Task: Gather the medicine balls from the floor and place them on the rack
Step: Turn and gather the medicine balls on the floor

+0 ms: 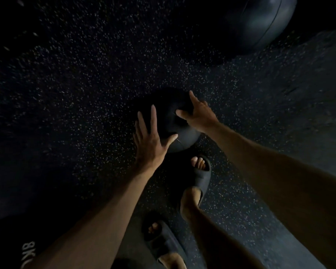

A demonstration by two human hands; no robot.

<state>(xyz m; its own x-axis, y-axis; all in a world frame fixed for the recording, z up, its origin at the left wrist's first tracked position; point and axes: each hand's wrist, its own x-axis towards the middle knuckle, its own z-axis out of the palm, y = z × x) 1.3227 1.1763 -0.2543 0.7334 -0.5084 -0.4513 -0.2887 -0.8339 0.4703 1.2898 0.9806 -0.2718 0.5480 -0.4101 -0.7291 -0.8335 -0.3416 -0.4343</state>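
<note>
Weight is my worry: the medicine ball (168, 107), at frame centre on the speckled floor (76, 94) just above my sandal (201, 171), looks dense, smooth and probably slippery. My left hand (148, 138) lies spread flat on its left flank. My right hand (199, 115) is splayed on its right, gripping nothing. I'd cup both sides low, under the widest part.

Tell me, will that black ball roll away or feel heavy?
It's round on a flat floor, so the ball would probably roll if pushed. Likely heavy too: the left hand and right hand both reach for it.
</note>
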